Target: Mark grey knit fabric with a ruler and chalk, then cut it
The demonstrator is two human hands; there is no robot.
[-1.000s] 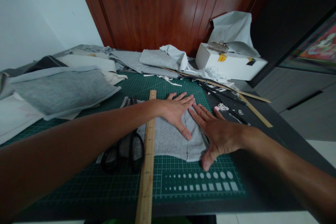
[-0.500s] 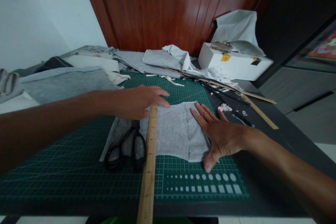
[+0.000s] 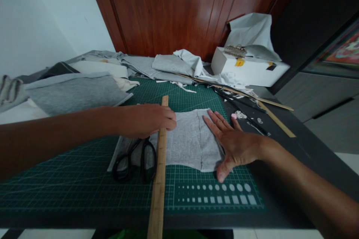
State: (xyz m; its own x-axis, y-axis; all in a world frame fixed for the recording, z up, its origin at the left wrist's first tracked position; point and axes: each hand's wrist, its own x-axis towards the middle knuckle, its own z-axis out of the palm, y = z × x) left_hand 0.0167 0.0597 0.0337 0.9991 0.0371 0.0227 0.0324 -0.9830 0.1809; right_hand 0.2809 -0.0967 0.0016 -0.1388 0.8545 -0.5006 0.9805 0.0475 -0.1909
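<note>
Green cutting mat (image 3: pixel 84 190) underneath everything. Grey fabric piece (image 3: pixel 187 142) flat on it, between the two hands. Wooden ruler (image 3: pixel 159 171) across the fabric's left part, running toward the table edge. Left hand (image 3: pixel 148 120) curled down onto the ruler's upper stretch. Right hand (image 3: pixel 235 145) flat, fingers spread, pressing the fabric's right edge. Black scissors (image 3: pixel 134 160) just left of the ruler.

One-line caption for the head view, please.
Left hand grips wooden ruler; right hand flat on grey fabric.
</note>
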